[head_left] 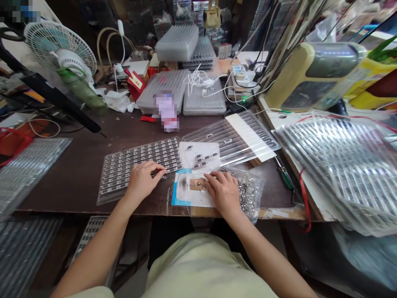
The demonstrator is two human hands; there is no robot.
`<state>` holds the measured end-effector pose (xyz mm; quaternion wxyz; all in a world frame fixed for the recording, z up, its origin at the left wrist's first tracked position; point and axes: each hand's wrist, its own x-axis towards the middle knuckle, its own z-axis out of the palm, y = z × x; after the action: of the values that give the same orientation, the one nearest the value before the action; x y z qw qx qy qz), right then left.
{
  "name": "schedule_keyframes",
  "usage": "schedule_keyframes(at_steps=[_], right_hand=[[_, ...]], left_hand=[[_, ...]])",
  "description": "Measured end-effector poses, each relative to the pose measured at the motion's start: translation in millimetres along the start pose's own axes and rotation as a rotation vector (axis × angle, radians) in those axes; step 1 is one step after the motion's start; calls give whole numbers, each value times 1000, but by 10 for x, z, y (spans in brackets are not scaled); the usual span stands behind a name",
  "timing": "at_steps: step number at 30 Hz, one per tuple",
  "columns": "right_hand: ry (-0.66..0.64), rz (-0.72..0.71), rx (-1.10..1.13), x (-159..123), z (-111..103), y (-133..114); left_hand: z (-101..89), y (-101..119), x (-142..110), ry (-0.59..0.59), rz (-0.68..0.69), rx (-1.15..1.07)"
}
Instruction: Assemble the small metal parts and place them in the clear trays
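My left hand (145, 179) is over the near right part of a clear plastic tray (101, 192) filled with rows of small metal connectors (145, 155). Its thumb and forefinger are pinched together; whatever lies between them is too small to make out. My right hand (225, 190) is beside a small brown block (196, 184) on a white sheet edged with blue tape (181, 203). Its fingers are bent together at the block, hiding what they grip. A clear bag (252, 192) of small metal parts lies partly under this hand. Several loose connectors (199, 160) rest on white paper (186, 155) beyond.
A ribbed clear tray (248, 128) with a white strip (248, 136) lies behind the paper. Stacked trays stand at the right (347, 165) and back (164, 89). A fan (65, 49) and green bottle (80, 89) are at the left. White cables (201, 80) lie in a tangle.
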<state>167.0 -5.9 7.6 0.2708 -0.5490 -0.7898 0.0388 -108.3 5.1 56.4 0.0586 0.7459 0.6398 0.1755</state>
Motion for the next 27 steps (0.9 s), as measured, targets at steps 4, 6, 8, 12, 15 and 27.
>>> schedule_keyframes(at_steps=[4, 6, 8, 12, 15, 27], right_hand=[[-24, -8, -76, -79, -145, 210], [-36, -21, -93, -109, -144, 265], [-37, -26, -112, -121, -109, 279], [-29, -29, -128, -110, -50, 259], [-30, -28, -141, -97, -47, 246], [-82, -20, -190, -124, -61, 225]], left_hand=[[-8, 2, -7, -114, 56, 114], [6, -43, -74, -99, 42, 146], [9, -101, -166, -79, 29, 163], [-62, -166, -226, -20, 1, 195], [-57, -81, 30, 44, -2, 146], [510, 387, 1154, 8, -55, -233]])
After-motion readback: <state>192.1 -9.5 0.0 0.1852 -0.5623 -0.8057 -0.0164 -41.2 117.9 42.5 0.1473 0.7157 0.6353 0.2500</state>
